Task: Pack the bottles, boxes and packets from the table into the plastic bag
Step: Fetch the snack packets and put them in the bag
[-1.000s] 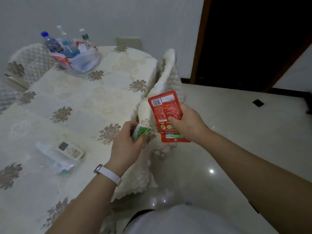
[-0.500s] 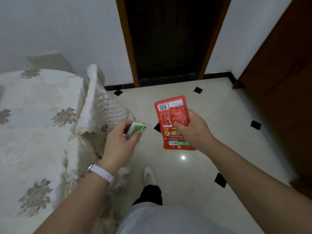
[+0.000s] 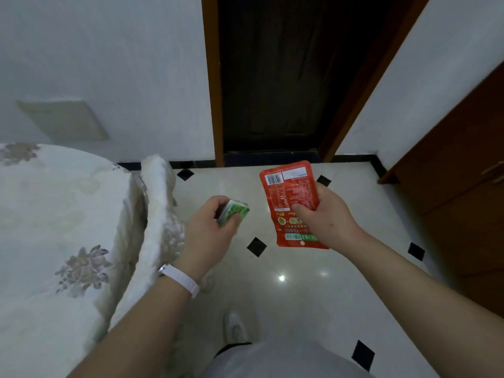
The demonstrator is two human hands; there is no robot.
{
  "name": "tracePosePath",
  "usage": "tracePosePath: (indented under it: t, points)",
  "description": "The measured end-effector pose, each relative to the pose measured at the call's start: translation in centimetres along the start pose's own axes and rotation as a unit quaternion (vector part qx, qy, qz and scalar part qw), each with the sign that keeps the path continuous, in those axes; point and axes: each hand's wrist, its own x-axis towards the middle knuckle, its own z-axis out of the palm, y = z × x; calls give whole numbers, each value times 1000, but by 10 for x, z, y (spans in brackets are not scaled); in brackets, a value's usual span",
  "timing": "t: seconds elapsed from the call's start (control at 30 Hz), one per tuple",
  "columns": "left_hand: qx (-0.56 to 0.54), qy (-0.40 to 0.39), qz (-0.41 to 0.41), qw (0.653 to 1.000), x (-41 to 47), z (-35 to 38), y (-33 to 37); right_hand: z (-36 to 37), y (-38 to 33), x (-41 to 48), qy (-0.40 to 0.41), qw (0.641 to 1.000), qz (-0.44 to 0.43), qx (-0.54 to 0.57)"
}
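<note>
Red packet: pinched upright by right hand, thumb across print, fingers behind; probably kept flat for bagging.
Green box: clasped in left hand, fingers curled round it.
Bag: not in view; both items carried above floor, beside table.

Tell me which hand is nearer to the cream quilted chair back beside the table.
Left. The left hand, holding a small green packet, is just right of the cream quilted chair back. The right hand, with the red foil packet in its grip, is farther right, over the floor.
</note>
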Motion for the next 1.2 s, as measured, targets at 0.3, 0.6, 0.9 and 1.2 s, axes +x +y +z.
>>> tracePosePath:
  t: [0.3,0.6,0.9,1.2]
  points:
    - [7,14,-22,1000,90,-28,-18,20,-43,98,-29,999,-10,-25]
    - [42,76,-74,994,185,-41,-38,47,-72,231,-92,994,-66,3]
    - [83,113,-105,984,331,-24,-7,13,-105,398,-138,985,-86,54]
    - [76,210,-145,964,410,-47,-20,27,-161,502,-199,970,-126,66]
